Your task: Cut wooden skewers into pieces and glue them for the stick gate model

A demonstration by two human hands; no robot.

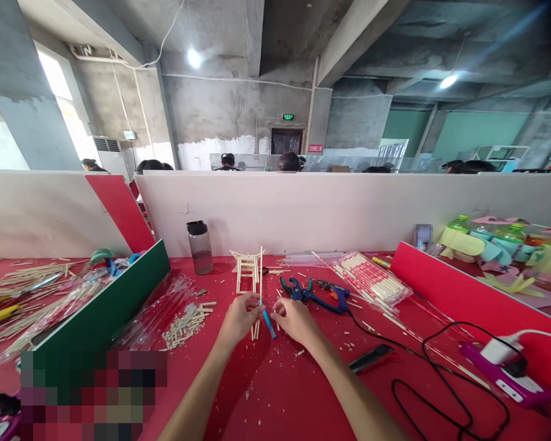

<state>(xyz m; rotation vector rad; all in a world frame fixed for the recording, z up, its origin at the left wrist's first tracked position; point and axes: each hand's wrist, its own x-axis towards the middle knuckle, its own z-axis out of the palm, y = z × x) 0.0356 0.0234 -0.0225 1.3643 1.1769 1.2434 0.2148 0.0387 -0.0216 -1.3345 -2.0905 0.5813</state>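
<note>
My left hand [239, 318] is closed in a pinch on a thin wooden stick [260, 278] that stands nearly upright over the red table [275, 392]. Close beside it, my right hand [294, 320] has its fingers closed around a blue pen-like tool [269, 323], whose upper end meets the base of the stick. Two short sticks [256, 331] lie on the table just under my hands. Behind them stands a small frame built of sticks [247, 269].
Blue-handled cutters [298, 289] and a glue gun [333, 290] lie right of my hands. Packs of sticks [371, 278], a pile of cut pieces [183, 324], a dark bottle [200, 247], a black cable [441, 367] and a purple power strip [505, 370] surround them. A white partition stands behind.
</note>
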